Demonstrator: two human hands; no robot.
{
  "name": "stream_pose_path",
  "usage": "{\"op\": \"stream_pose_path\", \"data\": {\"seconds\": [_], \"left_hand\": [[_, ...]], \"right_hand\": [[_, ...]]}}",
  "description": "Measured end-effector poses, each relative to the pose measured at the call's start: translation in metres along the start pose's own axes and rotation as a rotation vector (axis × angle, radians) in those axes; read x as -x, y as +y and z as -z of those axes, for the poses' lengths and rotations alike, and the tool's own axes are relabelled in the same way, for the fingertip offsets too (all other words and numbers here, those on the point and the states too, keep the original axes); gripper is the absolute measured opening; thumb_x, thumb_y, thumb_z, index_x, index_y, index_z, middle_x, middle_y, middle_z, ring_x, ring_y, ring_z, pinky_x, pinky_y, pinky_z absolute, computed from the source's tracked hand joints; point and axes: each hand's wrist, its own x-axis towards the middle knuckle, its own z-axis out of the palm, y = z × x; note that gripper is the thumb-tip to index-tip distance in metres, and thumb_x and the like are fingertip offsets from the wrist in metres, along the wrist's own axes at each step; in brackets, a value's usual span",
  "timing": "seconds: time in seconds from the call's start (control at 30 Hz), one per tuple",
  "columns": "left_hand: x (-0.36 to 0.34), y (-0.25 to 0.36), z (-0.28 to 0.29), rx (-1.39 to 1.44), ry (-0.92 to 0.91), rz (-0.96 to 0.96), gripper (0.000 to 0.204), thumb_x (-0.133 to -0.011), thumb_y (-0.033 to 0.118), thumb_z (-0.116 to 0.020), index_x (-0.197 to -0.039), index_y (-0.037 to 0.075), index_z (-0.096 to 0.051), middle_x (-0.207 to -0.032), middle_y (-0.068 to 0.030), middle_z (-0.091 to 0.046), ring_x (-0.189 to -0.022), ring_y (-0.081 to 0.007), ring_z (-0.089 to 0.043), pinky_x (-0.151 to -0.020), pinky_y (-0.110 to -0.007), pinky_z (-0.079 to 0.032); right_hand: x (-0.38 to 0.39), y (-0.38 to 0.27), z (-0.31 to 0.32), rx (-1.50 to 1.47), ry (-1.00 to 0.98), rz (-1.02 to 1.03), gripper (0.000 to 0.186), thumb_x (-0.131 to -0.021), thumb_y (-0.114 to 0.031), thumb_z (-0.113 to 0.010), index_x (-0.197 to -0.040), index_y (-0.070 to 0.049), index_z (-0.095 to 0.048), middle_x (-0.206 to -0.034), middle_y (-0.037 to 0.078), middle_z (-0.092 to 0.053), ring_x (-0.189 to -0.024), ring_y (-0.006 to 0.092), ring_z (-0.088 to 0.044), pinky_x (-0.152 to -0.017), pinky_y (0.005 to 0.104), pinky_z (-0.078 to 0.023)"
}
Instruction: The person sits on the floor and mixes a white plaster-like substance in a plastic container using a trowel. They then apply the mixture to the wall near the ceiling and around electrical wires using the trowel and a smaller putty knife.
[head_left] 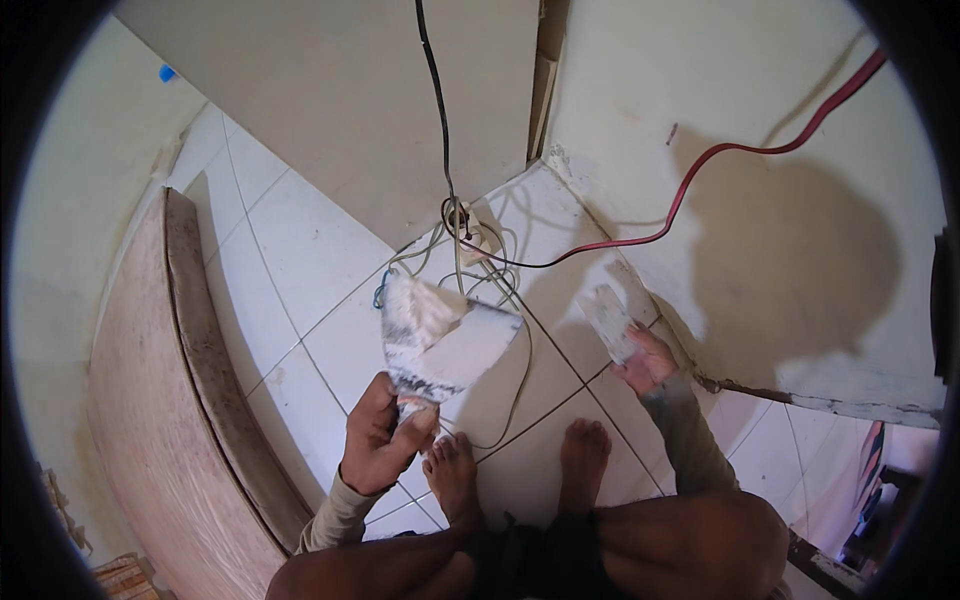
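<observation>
My left hand (382, 437) is wrapped round the handle of a wide putty knife (470, 352), its blade pointing away from me. A lump of white putty (424, 308) lies on that blade, and dark smears mark its metal near the handle. Off to the right, close to the wall, my right hand (650, 362) grips a flat, pale rectangular plate (606, 318) smeared with white. The plate's exact kind cannot be made out. Both tools are held above the tiled floor (300, 265), apart from each other.
A power strip (470, 240) with tangled cables lies on the floor ahead. A black cable (434, 80) and a red cable (690, 185) run to it. A beige panel (350, 110) stands beyond. The cream wall (620, 110) is right; a padded brown slab (170, 400) is left.
</observation>
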Motion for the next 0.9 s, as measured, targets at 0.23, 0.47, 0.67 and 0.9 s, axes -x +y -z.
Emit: {"op": "stream_pose_path", "data": {"seconds": [0.23,0.47,0.67,0.9], "left_hand": [[0.022,-0.021,0.005,0.052,0.173,0.113,0.029,-0.086,0.017,-0.059,-0.105,-0.001,-0.047,-0.071,-0.0112,-0.057,-0.051,-0.0131,-0.052,-0.044,-0.025,-0.044],[0.037,-0.019,0.018,0.058,0.244,0.226,0.027,-0.088,0.011,-0.057,-0.108,-0.002,-0.046,-0.075,-0.01,-0.058,-0.055,-0.0126,-0.054,-0.049,-0.025,-0.046],[0.038,-0.016,0.021,0.031,0.269,0.306,0.03,-0.087,0.012,-0.058,-0.108,-0.005,-0.045,-0.074,-0.0115,-0.059,-0.057,-0.0135,-0.055,-0.051,-0.026,-0.046],[0.033,-0.019,0.017,-0.032,0.336,0.321,0.026,-0.085,0.015,-0.057,-0.103,-0.001,-0.049,-0.067,-0.0087,-0.057,-0.047,-0.0127,-0.053,-0.042,-0.025,-0.043]], "right_hand": [[-0.133,-0.021,-0.037,0.01,0.023,0.07,0.027,-0.088,-0.009,-0.06,-0.115,-0.012,-0.054,-0.102,0.004,-0.06,-0.088,0.018,-0.057,-0.066,0.0345,-0.049],[-0.238,-0.048,-0.067,-0.401,-0.257,0.082,0.033,-0.089,-0.006,-0.054,-0.122,-0.009,-0.055,-0.12,0.009,-0.061,-0.094,0.018,-0.063,-0.064,0.0304,-0.051],[-0.258,-0.051,-0.079,-0.643,-0.13,0.121,0.036,-0.089,-0.006,-0.052,-0.125,-0.004,-0.053,-0.12,0.012,-0.063,-0.091,0.0172,-0.067,-0.066,0.0297,-0.053],[-0.277,-0.054,-0.086,-0.889,-0.115,0.172,0.033,-0.089,0.0,-0.049,-0.122,0.002,-0.054,-0.117,0.016,-0.064,-0.092,0.0236,-0.067,-0.071,0.0338,-0.056]]}}
